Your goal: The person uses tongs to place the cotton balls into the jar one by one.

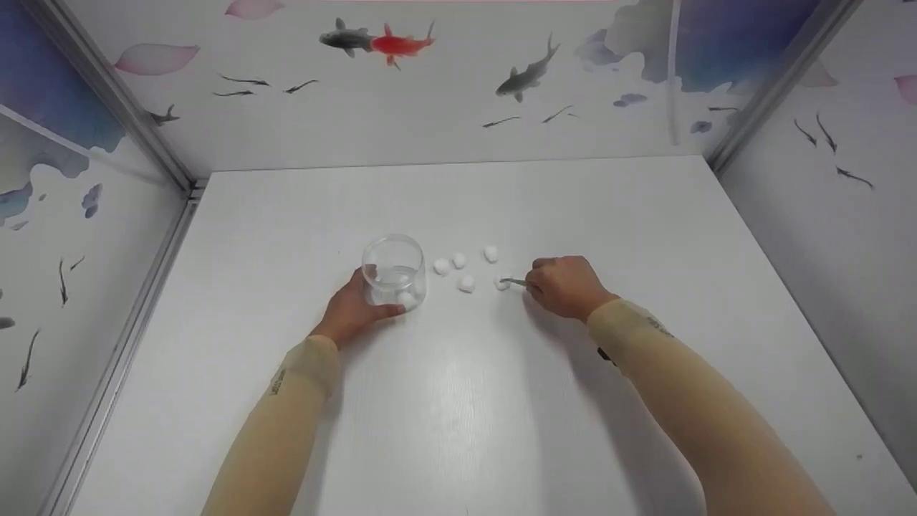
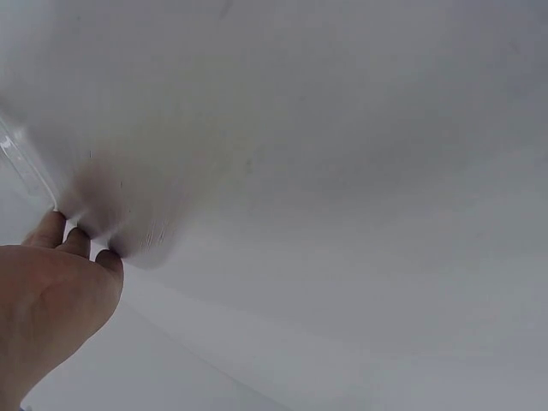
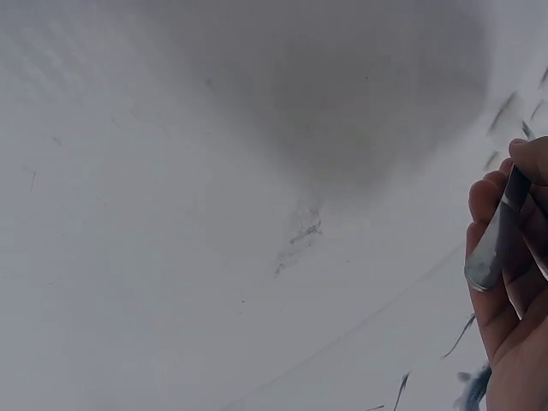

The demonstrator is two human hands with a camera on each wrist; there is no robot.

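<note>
My left hand [image 1: 356, 307] grips a clear round jar [image 1: 394, 247] low on its side, thumb at the front and fingers behind. A white cotton ball [image 1: 406, 299] shows inside the jar near its base. In the left wrist view only the edge of the jar [image 2: 21, 163] appears beside the fingertips. My right hand [image 1: 569, 285] holds metal tweezers [image 3: 492, 253], their rounded end lying across the palm. The tips meet another cotton ball [image 1: 501, 284] on the table; whether they pinch it I cannot tell.
Several more cotton balls lie between jar and right hand, among them one nearer the front [image 1: 466, 284] and one farther back [image 1: 491, 254]. The white table [image 1: 444, 416] is bounded by a back wall [image 1: 430, 122] and side walls printed with fish.
</note>
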